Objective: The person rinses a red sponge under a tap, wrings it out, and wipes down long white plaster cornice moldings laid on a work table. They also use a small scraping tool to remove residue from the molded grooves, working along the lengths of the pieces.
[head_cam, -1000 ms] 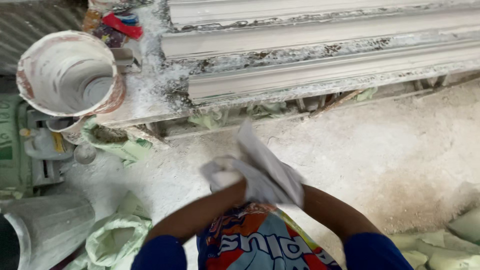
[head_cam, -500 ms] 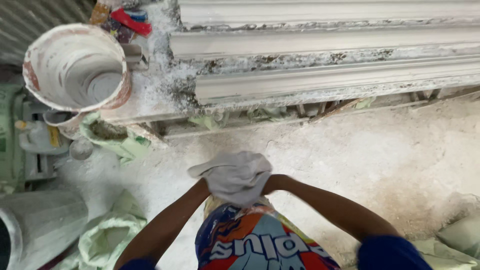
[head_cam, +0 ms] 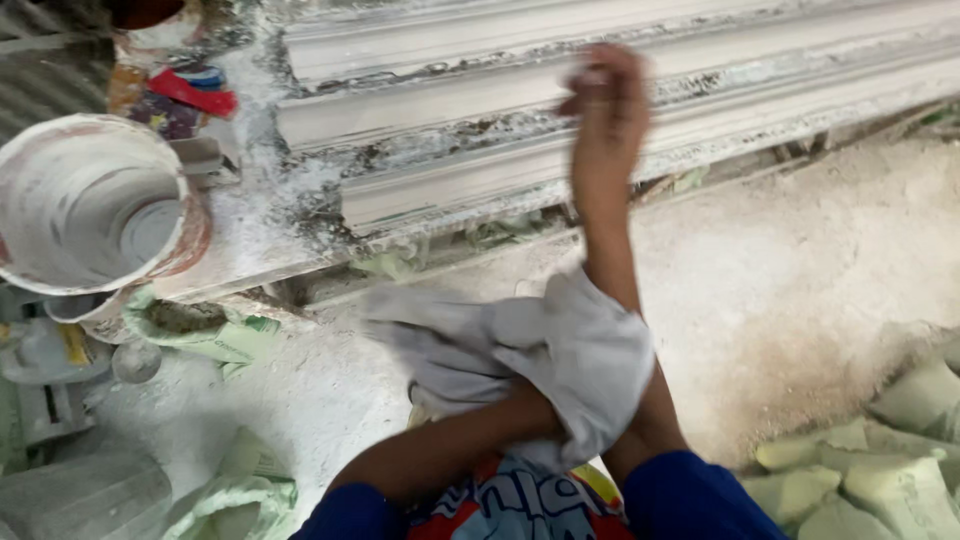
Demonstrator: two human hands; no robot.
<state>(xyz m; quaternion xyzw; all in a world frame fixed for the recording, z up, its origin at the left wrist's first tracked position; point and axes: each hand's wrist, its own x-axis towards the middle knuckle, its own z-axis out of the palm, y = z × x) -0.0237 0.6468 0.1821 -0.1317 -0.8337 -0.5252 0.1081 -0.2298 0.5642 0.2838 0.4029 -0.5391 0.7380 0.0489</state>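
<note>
My left hand is wrapped inside a grey cloth (head_cam: 560,370) and presses it against my right forearm; the hand itself is hidden by the fabric. My right hand (head_cam: 607,100) is raised forward over the long white plaster mouldings (head_cam: 640,60), blurred, with its fingers loosely curled and nothing in it. The cloth's loose end trails to the left above the dusty floor.
A plaster-crusted bucket (head_cam: 90,205) stands on the bench's left end, with a red-handled tool (head_cam: 190,93) behind it. Pale green sacks (head_cam: 880,460) lie at the lower right and more sacks (head_cam: 215,335) under the bench. White dust covers the floor (head_cam: 800,270).
Both hands were together on the bunched cloth in front of my chest. Now my right arm has stretched up and forward, and the cloth has slid onto its forearm.
</note>
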